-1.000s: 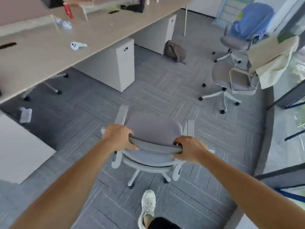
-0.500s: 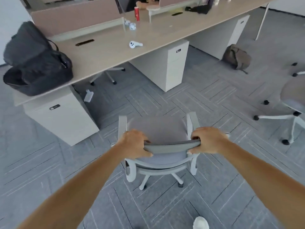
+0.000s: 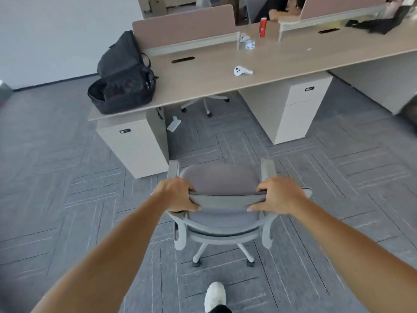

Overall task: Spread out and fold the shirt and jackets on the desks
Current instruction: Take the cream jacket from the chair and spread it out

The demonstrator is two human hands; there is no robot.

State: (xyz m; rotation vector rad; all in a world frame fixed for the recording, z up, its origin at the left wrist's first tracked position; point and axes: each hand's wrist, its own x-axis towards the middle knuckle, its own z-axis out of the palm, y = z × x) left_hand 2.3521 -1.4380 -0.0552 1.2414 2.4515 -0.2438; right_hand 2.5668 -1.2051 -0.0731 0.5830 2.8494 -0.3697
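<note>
The left hand and right hand each gripped an end of the backrest of a chair facing 12 o'clock toward the desk. A dark garment, perhaps a jacket, lay on the desk at 1 o'clock, well apart from both hands and nearer the right. Its length ran 9-to-3.

Bare forearms lead to the left hand and right hand. Well below the hands, a white sneaker meets dark cloth.

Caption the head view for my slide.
Left hand and right hand grip the backrest of a grey chair facing a desk with black backpack and white controller.
</note>
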